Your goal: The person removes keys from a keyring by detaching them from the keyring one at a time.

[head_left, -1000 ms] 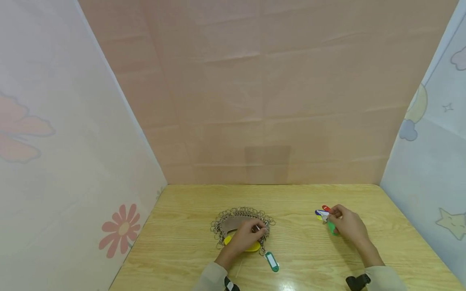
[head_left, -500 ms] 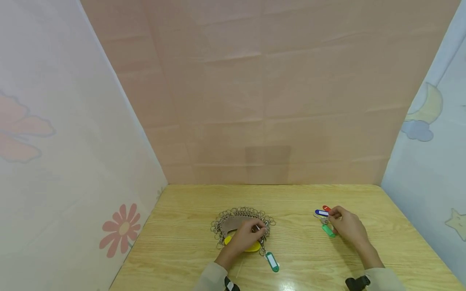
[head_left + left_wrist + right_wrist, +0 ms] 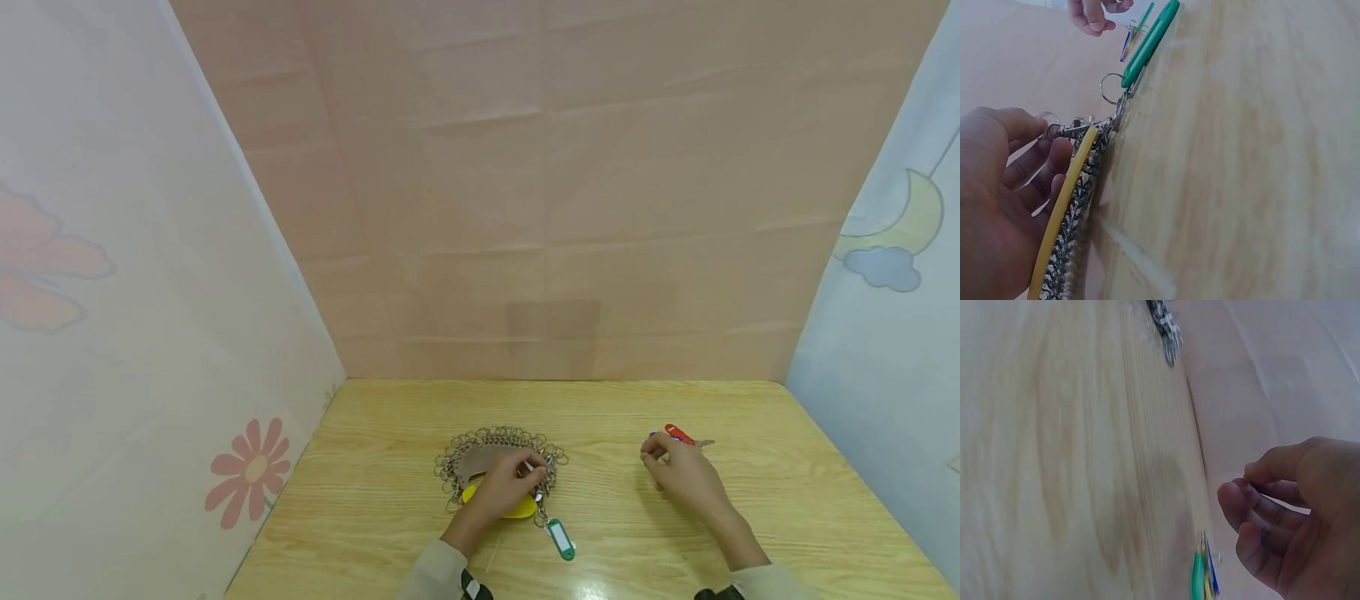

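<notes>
My left hand (image 3: 506,487) lies over a grey plate (image 3: 476,458) edged with several metal clasps and rings, a yellow oval piece (image 3: 519,507) at its near side. In the left wrist view, my fingertips pinch a small metal clasp (image 3: 1063,131) at the end of that row. A green key tag (image 3: 560,540) hangs from another clasp on the right side. Over on the right, my right hand (image 3: 686,479) hovers with loosely bent fingers and nothing visible between them. Behind it are a red key tag (image 3: 678,433) and a key (image 3: 705,442); the hand partly hides the bunch.
The bunch's green tag (image 3: 1197,578) and blue tag (image 3: 1212,569) show low in the right wrist view. A wooden table (image 3: 600,517) meets a tan back wall (image 3: 562,208). Patterned side panels stand left and right.
My right hand has come away from the key tags it was handling and moved left, now overlapping the green and blue ones. My left hand stays put.
</notes>
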Demonstrator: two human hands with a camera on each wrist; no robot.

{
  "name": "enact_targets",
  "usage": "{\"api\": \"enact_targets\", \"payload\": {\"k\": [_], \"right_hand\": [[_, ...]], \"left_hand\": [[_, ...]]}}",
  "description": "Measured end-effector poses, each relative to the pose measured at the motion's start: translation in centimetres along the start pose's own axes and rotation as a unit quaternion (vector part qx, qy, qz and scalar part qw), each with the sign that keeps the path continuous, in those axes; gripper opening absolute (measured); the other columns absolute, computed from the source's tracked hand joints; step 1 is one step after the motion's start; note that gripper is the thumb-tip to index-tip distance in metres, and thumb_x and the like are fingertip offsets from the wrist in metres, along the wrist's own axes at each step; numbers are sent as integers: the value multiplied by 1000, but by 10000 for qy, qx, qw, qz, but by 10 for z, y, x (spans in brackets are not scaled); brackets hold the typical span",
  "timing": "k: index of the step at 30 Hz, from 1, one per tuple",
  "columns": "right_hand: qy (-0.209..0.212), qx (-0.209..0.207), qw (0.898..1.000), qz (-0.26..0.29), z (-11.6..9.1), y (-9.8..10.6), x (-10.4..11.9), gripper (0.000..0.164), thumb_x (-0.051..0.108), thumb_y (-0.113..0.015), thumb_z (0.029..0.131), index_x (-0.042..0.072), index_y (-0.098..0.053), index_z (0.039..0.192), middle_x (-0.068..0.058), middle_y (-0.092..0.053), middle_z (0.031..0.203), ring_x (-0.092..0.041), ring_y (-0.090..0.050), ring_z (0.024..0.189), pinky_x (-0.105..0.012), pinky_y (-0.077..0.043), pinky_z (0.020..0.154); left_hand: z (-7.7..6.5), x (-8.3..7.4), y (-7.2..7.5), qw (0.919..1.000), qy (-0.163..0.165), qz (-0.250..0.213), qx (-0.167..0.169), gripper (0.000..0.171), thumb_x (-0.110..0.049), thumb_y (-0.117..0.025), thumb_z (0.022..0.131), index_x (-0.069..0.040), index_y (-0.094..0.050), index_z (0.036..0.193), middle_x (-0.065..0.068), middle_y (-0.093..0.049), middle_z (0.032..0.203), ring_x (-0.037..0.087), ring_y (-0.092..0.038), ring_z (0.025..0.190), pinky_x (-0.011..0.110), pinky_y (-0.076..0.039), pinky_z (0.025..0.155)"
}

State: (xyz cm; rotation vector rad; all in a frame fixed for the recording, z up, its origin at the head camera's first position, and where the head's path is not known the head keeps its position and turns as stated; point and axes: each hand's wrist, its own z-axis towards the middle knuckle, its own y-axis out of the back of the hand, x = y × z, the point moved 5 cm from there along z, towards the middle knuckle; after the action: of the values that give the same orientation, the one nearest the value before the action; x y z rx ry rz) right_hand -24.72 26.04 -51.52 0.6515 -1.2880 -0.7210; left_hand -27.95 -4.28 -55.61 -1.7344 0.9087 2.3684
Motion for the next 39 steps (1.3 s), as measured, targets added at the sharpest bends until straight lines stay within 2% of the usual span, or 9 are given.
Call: {"api": "enact_targets", "payload": {"k": [10,15,19,22,25,28,32,34,39], "right_hand": [[446,538,9974,-185,-10,-43,53,4,17,-74,99,15,-73,95,10,-69,83,-2,-43,50,-20,-33,48],[541,825,9947,-286,-17,-65,71,10,15,-76,96,23,-72,90,15,-66,80,-2,-44,55,-22,-35,50],[686,977,9923,-341,-22,-77,81,12,17,-77,95,25,-71,88,16,-63,78,-2,-47,58,-23,-39,52],[852,1105,9894,-405,-24,-84,84,13,20,-78,95,27,-70,87,17,-63,78,0,-49,63,-24,-41,55],[998,1211,9867,-415,-26,-89,87,12,25,-78,96,29,-70,87,18,-65,80,2,-51,66,-24,-44,58],[1043,1282,9855,-373,-28,-92,90,11,32,-78,97,29,-70,90,20,-66,82,3,-53,69,-24,-45,60],[1052,1347,9844,-408,-32,-94,94,16,40,-79,96,28,-69,92,19,-65,84,4,-54,72,-25,-46,62],[1046,1413,9834,-443,-34,-95,95,22,44,-80,94,26,-68,94,17,-65,86,3,-53,72,-25,-46,63],[1195,1540,9783,-697,-39,-98,100,41,56,-84,87,21,-65,98,13,-60,91,0,-48,69,-24,-42,59]], "left_hand": [[0,1,3,9989,-214,391,-152,15,-13,-65,107,-9,-76,117,4,-67,118,-1,-57,82,20,-54,71],[-1,2,3,9976,-282,616,-172,14,-13,-63,108,-11,-76,114,3,-63,126,-3,-54,80,19,-53,73],[-2,-2,3,9956,-449,816,-114,13,-10,-64,107,-10,-76,111,1,-66,117,-3,-55,81,18,-53,74],[-4,-8,3,9899,-768,1187,-56,12,-8,-65,106,-10,-76,108,-1,-71,108,-2,-57,86,18,-53,77],[-9,-12,1,9800,-1106,1650,-82,12,-7,-66,105,-12,-77,107,-4,-72,106,0,-60,96,20,-54,86],[-15,-13,0,9759,-1114,1875,-77,11,-12,-67,105,-15,-77,109,-9,-70,109,1,-60,105,23,-54,96],[-22,-13,-2,9745,-924,2044,86,12,-16,-68,105,-18,-77,112,-13,-68,113,2,-59,112,26,-53,103],[-25,-13,-4,9703,-930,2224,193,12,-16,-68,105,-20,-77,112,-14,-69,113,1,-59,113,26,-53,104],[-27,-16,-8,9518,-1203,2789,416,12,-18,-71,101,-22,-78,109,-16,-72,109,2,-59,109,28,-51,104]]}}
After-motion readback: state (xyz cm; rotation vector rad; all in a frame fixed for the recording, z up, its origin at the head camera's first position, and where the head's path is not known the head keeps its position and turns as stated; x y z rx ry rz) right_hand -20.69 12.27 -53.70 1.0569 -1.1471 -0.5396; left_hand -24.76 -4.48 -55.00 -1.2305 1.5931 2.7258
